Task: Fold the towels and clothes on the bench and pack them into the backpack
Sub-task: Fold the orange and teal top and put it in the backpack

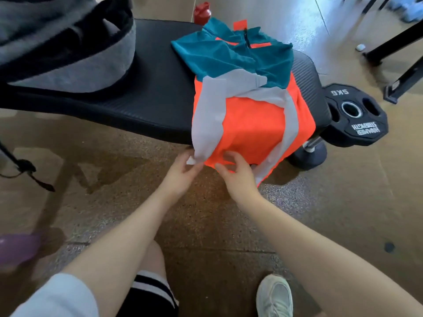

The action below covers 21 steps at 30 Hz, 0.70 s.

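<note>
Both hands work the jacket's hem: my left hand pinches its grey sleeve end, my right hand pinches orange fabric. Draped over the bench, it's light, slippery; grip seams. Backpack beyond.

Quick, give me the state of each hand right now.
Left hand: pinching the grey-white sleeve end of the jacket.
Right hand: gripping the jacket's orange hem.

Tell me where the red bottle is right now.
In the head view, the red bottle stands at the top centre, on the floor behind the black bench, just beyond the collar end of the teal and orange jacket.
</note>
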### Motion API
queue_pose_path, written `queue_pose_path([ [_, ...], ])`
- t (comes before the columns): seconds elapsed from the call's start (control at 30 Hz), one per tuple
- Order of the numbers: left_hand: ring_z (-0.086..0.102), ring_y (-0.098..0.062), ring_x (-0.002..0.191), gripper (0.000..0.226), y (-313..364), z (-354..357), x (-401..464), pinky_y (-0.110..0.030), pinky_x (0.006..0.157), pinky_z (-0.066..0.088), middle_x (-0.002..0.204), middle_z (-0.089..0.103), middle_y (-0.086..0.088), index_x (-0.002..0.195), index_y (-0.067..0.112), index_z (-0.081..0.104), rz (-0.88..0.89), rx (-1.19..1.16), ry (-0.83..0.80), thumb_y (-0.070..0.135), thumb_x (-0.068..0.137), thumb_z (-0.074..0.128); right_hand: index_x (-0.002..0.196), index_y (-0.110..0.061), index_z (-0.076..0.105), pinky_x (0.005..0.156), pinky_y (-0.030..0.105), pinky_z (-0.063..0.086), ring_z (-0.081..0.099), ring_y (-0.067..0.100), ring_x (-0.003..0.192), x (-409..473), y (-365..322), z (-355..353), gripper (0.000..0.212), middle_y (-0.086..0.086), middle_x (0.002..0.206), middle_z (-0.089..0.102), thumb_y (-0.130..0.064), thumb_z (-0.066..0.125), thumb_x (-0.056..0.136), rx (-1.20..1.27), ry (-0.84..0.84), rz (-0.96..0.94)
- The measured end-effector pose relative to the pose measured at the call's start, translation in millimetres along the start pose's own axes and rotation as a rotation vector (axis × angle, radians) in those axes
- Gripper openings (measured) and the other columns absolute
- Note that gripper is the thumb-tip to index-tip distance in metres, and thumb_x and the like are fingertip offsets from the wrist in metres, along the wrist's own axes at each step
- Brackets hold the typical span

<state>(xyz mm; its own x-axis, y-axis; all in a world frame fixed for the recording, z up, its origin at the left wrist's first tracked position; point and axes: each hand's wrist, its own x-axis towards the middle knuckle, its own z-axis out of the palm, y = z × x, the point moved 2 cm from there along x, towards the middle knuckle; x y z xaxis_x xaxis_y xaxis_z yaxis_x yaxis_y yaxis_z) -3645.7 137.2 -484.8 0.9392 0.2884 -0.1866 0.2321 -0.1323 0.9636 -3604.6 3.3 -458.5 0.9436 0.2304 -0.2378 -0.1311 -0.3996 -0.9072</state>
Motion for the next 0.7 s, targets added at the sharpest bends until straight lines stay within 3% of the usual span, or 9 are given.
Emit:
queue_pose_path([
  [0.1, 0.059, -0.004, 0.099, 0.031, -4, -4, -4, -0.016, 0.079, 0.045, 0.112, 0.063, 0.003, 0.114, 0.022, 0.056, -0.062, -0.044, -0.045, 0.028, 0.085, 0.064, 0.103, -0.019, 0.056, 0.078, 0.02, 0.043, 0.054, 0.006, 0.083, -2, 9, 12, 0.025, -0.01, 0.093, 0.06, -0.017, 0.069, 0.082, 0.102, -0.008, 0.081],
  [0.17, 0.06, -0.004, 0.097, 0.029, -9, -3, -11, -0.015, 0.078, 0.047, 0.11, 0.063, 0.002, 0.116, 0.019, 0.054, -0.098, -0.087, -0.076, 0.021, 0.088, 0.061, 0.091, -0.02, 0.062, 0.079, 0.026, 0.044, 0.057, 0.01, 0.083, -8, 18, 16, 0.014, -0.006, 0.088, 0.065, -0.017, 0.07, 0.08, 0.067, -0.043, 0.065],
  [0.23, 0.061, -0.008, 0.099, 0.03, -14, -2, -15, -0.023, 0.083, 0.048, 0.112, 0.063, 0.001, 0.118, 0.017, 0.052, -0.09, -0.066, -0.089, 0.022, 0.089, 0.06, 0.082, -0.021, 0.064, 0.077, 0.024, 0.044, 0.057, 0.008, 0.078, -13, 28, 16, 0.007, -0.006, 0.08, 0.066, -0.015, 0.069, 0.08, -0.025, -0.077, 0.01],
  [0.37, 0.062, -0.01, 0.102, 0.032, -18, 6, -26, -0.025, 0.084, 0.051, 0.115, 0.062, 0.0, 0.124, 0.014, 0.047, -0.102, -0.171, -0.125, 0.02, 0.093, 0.051, 0.093, -0.017, 0.06, 0.072, 0.009, 0.04, 0.057, 0.001, 0.083, -20, 38, 14, 0.02, -0.006, 0.089, 0.065, -0.014, 0.072, 0.078, -0.029, -0.139, -0.038],
  [0.43, 0.06, -0.014, 0.108, 0.032, -18, 14, -32, -0.028, 0.09, 0.05, 0.119, 0.06, -0.002, 0.126, 0.017, 0.043, -0.186, -0.332, -0.144, 0.026, 0.096, 0.043, 0.094, -0.017, 0.058, 0.074, 0.011, 0.042, 0.058, 0.002, 0.083, -23, 40, 16, 0.024, -0.006, 0.088, 0.064, -0.017, 0.075, 0.076, -0.009, -0.14, -0.025],
  [0.5, 0.06, -0.015, 0.11, 0.038, -18, 22, -39, -0.032, 0.097, 0.047, 0.118, 0.063, -0.001, 0.124, 0.019, 0.047, -0.264, -0.497, -0.208, 0.039, 0.093, 0.034, 0.082, -0.02, 0.059, 0.069, 0.01, 0.041, 0.056, -0.006, 0.073, -27, 41, 20, 0.016, -0.01, 0.079, 0.063, -0.017, 0.074, 0.077, -0.01, -0.174, -0.028],
  [0.57, 0.058, -0.012, 0.112, 0.046, -18, 27, -45, -0.032, 0.101, 0.043, 0.118, 0.063, -0.001, 0.121, 0.02, 0.05, -0.317, -0.596, -0.25, 0.044, 0.096, 0.021, 0.07, -0.027, 0.055, 0.063, 0.011, 0.038, 0.052, -0.01, 0.064, -30, 41, 23, 0.021, -0.014, 0.071, 0.059, -0.015, 0.069, 0.08, -0.036, -0.197, -0.039],
  [0.63, 0.055, -0.015, 0.116, 0.054, -21, 28, -48, -0.032, 0.1, 0.041, 0.124, 0.059, -0.004, 0.127, 0.017, 0.049, -0.307, -0.594, -0.259, 0.042, 0.099, 0.011, 0.07, -0.03, 0.053, 0.063, 0.017, 0.039, 0.053, -0.007, 0.064, -31, 43, 21, 0.025, -0.012, 0.071, 0.06, -0.012, 0.062, 0.085, -0.017, -0.189, -0.017],
  [0.7, 0.054, -0.015, 0.116, 0.049, -28, 29, -46, -0.033, 0.099, 0.041, 0.124, 0.059, -0.003, 0.127, 0.018, 0.051, -0.304, -0.48, -0.264, 0.044, 0.099, 0.02, 0.079, -0.025, 0.056, 0.072, 0.027, 0.045, 0.059, 0.007, 0.075, -29, 48, 13, 0.02, 0.0, 0.081, 0.066, -0.007, 0.056, 0.089, 0.11, -0.192, 0.046],
])
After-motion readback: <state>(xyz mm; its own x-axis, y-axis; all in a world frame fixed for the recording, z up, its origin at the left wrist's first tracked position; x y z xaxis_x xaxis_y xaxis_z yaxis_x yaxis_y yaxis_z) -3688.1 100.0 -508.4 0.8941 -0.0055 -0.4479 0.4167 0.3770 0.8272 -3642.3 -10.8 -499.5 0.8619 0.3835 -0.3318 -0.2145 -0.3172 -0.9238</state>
